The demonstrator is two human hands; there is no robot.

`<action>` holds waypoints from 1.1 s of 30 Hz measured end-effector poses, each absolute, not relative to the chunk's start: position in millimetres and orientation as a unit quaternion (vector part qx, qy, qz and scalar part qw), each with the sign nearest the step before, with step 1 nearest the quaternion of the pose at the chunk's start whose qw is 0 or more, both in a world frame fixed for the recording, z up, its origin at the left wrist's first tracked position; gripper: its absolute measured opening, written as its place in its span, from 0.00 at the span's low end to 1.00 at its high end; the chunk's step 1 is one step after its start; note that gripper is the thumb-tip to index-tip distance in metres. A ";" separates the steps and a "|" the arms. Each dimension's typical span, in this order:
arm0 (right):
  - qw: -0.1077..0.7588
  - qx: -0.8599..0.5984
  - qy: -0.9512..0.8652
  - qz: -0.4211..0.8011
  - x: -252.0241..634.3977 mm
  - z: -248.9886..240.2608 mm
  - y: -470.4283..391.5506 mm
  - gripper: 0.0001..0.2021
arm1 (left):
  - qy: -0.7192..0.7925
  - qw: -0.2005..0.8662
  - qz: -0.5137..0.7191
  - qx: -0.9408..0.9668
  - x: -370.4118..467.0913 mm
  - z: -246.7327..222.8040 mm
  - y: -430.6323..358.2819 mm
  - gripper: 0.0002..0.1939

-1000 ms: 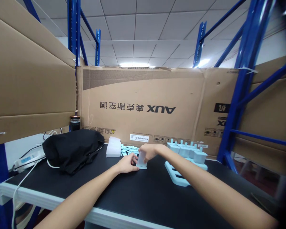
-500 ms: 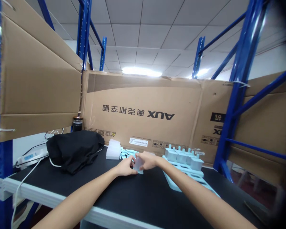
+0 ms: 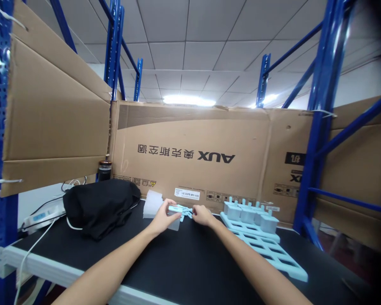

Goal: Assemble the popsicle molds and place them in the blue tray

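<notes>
My left hand is closed round a translucent mold with a light-blue top, held just above the black tabletop. Right of it, my right hand has its fingers pinched at the edge of a pile of light-blue sticks; what the fingertips hold, if anything, is too small to make out. Behind my left hand stands a stack of whitish translucent pieces. To the right, a light-blue rack bears several translucent molds with upright blue handles in its far part; its near slots show bare.
A black cloth bundle lies at the left, beside a white power strip with cables. A dark jar stands behind it. Cardboard walls and blue posts enclose the table.
My hands have moved apart: the left holds the mold alone, and the right has let go of it and reached the sticks. The view has tilted slightly upward.
</notes>
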State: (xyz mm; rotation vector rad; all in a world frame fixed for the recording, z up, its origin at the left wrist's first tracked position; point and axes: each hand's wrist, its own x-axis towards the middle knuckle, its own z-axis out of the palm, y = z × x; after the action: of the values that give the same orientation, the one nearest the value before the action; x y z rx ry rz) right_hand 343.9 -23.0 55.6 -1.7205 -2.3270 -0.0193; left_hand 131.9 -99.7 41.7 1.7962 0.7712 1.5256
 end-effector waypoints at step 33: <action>0.270 -0.388 -0.854 0.216 318.5 134.2 -65.5 0.09 | 0.364 0.290 0.418 0.781 128.9 32.4 -112.2 0.29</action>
State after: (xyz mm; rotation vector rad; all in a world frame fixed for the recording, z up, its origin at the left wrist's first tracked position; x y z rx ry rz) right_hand 318.5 -65.5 134.2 -1.0467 -2.3009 0.5825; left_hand 128.9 -112.2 32.4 2.0829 0.9714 1.1143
